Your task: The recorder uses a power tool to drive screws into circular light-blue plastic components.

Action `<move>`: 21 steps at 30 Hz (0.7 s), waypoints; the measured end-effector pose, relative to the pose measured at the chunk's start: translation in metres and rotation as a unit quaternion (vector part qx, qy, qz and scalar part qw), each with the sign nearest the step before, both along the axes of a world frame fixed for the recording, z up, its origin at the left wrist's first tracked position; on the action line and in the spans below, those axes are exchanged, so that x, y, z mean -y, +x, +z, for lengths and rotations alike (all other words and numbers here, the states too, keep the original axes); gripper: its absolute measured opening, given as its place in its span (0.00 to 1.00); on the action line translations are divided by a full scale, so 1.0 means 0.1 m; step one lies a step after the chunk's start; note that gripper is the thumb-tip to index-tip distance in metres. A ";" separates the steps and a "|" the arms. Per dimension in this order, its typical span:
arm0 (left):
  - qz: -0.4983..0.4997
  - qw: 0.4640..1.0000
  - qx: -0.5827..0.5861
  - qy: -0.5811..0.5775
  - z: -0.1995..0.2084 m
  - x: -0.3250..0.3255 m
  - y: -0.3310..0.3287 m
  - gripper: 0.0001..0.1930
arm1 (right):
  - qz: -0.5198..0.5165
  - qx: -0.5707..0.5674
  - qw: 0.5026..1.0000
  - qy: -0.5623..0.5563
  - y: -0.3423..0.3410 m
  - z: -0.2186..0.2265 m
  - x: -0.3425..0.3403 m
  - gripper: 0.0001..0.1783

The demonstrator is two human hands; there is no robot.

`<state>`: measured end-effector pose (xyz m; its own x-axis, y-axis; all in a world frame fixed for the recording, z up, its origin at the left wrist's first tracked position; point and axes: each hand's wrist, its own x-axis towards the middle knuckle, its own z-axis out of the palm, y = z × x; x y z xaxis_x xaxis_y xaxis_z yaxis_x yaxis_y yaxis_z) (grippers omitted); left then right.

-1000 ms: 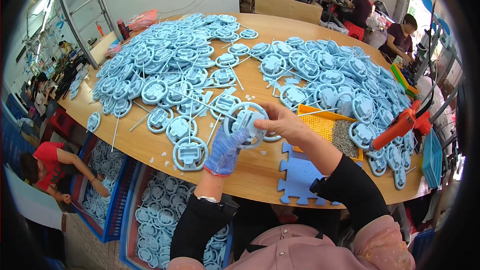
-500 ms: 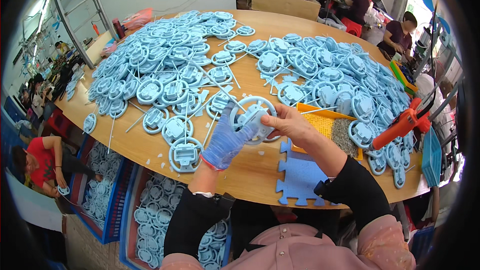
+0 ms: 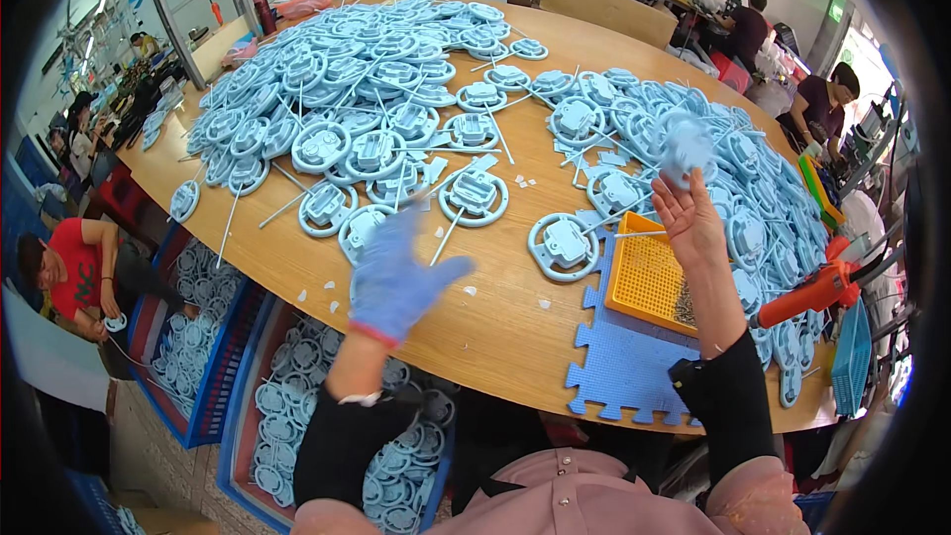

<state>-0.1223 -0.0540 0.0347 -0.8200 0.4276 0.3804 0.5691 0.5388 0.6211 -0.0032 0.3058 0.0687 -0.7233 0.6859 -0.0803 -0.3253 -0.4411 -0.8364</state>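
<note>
My left hand [image 3: 396, 272], in a blue glove and smeared by motion, reaches over the near edge of the left pile with thumb and fingers apart. Partly under it lies a light-blue toy steering-wheel part [image 3: 362, 226]. My bare right hand [image 3: 693, 218] is raised palm up at the right pile, its fingers stretched out. Just beyond the fingertips is a blurred steering-wheel part [image 3: 684, 147], seemingly out of the hand. Another steering-wheel part [image 3: 565, 246] lies flat left of a yellow perforated basket [image 3: 639, 277], which holds small metal pieces, partly hidden by my right wrist.
Steering-wheel parts form a left pile [image 3: 327, 79] and a right pile [image 3: 733, 159]. A blue foam mat [image 3: 634, 362] lies at the front edge. An orange power screwdriver [image 3: 807, 297] hangs at the right. Full crates [image 3: 223, 456] stand below; a person in red [image 3: 74, 267] works at the left.
The steering-wheel part between my hands has gone to the right pile with my right hand. My left hand has let go and moved left. The whole view has shifted.
</note>
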 end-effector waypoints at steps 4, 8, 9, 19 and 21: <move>0.140 0.966 0.097 -0.193 0.22 0.46 0.06 0.51 | 0.167 0.144 0.950 0.221 -0.43 0.03 0.56 0.29; 0.126 0.964 0.179 -0.152 -0.05 0.63 -0.02 0.52 | 0.244 0.189 0.692 0.653 -1.45 -0.24 0.91 0.14; 0.111 0.970 0.185 -0.115 -0.13 0.65 -0.06 0.52 | 0.241 0.185 0.692 0.655 -1.67 -0.30 0.97 0.14; 0.025 0.850 0.352 0.393 -0.34 0.89 -0.09 0.37 | 0.230 0.217 0.455 0.833 -2.38 -0.67 1.00 0.13; -0.092 0.740 0.402 0.532 -0.25 0.71 -0.21 0.33 | 0.239 0.257 0.460 0.816 -2.38 -0.64 0.90 0.13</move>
<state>-0.1432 -0.1250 0.0097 -0.9290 0.3702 0.0030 -0.2120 -0.5387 0.8154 -0.2412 0.2155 0.0042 -0.9957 -0.0910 0.0153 -0.0920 0.9914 -0.0935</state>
